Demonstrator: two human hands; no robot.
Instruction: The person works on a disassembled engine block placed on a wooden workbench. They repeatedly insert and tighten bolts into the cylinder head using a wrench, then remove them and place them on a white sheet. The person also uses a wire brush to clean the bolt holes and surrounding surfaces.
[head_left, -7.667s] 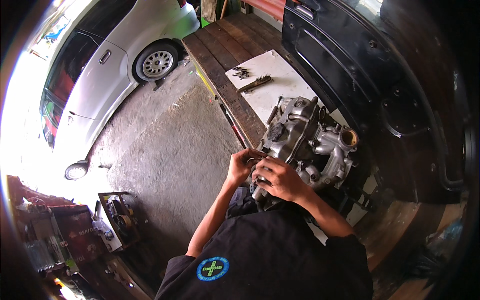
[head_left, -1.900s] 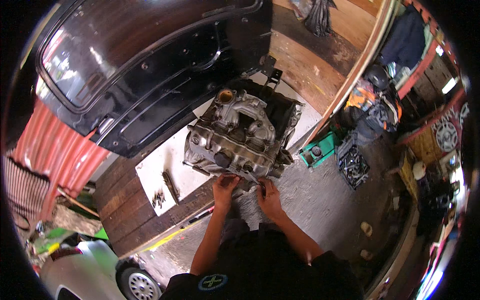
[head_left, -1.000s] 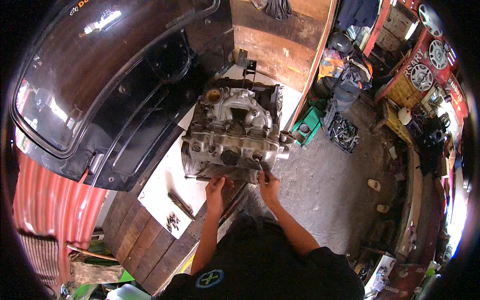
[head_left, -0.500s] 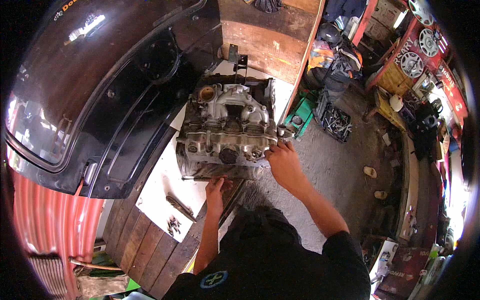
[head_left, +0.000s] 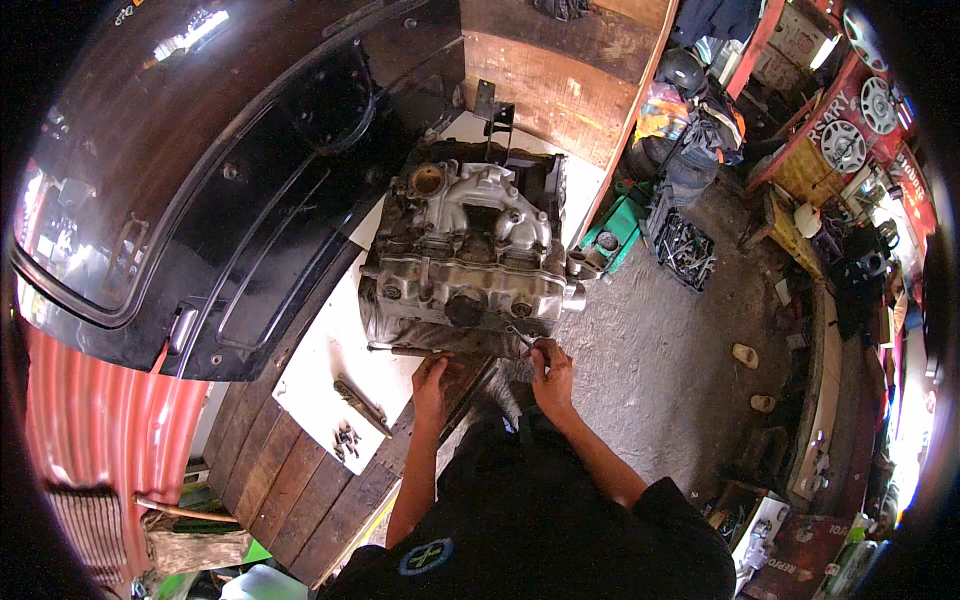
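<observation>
In front of me an engine block [head_left: 478,310] with a pale intake manifold [head_left: 460,220] on top stands on the bench. At its near right corner, my right hand [head_left: 553,378] is closed in a pinch on a small silvery metal tool, perhaps a wrench [head_left: 522,338]. My left hand [head_left: 429,388] is closed at the engine's near lower edge, its fingers around the end of a thin dark rod [head_left: 398,350]. Whether the rod is loose or part of the engine I cannot tell.
A white sheet [head_left: 325,375] on the wooden bench [head_left: 275,455] holds a long dark metal part [head_left: 362,408] and several bolts [head_left: 346,440]. A black vehicle panel [head_left: 270,200] borders the left. On the floor right lie a green jack-like tool [head_left: 620,230] and a tool crate [head_left: 685,250].
My right hand has come from the engine's right end toward me and left, and a silvery tool now shows in its fingers. My left hand stays by the near edge.
</observation>
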